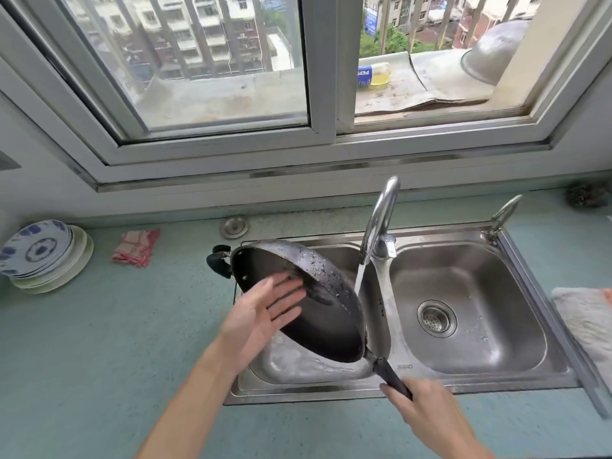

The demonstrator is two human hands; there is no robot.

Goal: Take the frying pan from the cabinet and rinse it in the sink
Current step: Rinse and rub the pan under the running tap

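Observation:
A black frying pan is tilted on edge over the left basin of a steel double sink. Water drops cover its upper rim. My right hand grips the pan's black handle at the sink's front edge. My left hand is flat, fingers spread, against the pan's inner surface. A chrome faucet curves over the divider, and a stream of water falls just right of the pan's rim.
A stack of blue-patterned plates sits at the far left of the green counter. A red checked cloth lies behind it. A grey towel lies right of the sink. A window spans the back wall.

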